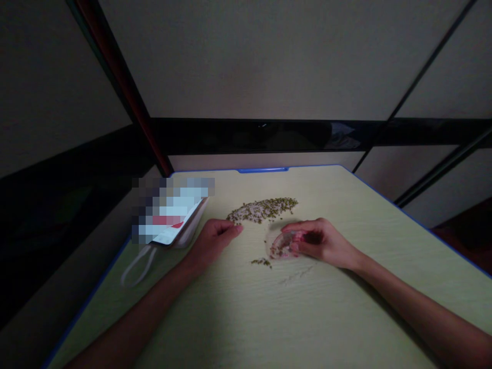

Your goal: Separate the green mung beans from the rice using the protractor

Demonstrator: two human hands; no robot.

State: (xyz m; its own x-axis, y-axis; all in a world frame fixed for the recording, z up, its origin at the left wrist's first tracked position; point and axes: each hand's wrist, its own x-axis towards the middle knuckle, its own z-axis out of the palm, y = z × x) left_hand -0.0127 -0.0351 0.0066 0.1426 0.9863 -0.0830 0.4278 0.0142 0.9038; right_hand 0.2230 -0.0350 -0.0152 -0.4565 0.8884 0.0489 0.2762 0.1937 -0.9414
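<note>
A long pile of small green and pale beans or grains (263,210) lies across the middle of the table. My left hand (217,240) is at the pile's near left end, thumb pressed against curled fingers; whatever is between them is too small to make out. To the right, my right hand (326,243) grips a small clear plastic container (279,246) that is tipped on its side, its mouth apparently toward the left. Some grains show in or through it. Just left of and below the container sits a little cluster of green grains (261,262).
A lit phone (172,220), partly pixelated, leans on a pale case or stand with a white loop strap (136,279) at the left. The pale wood-look table (246,318) has a blue edge and a blue handle (263,170) at the back, close to cabinet panels (261,61).
</note>
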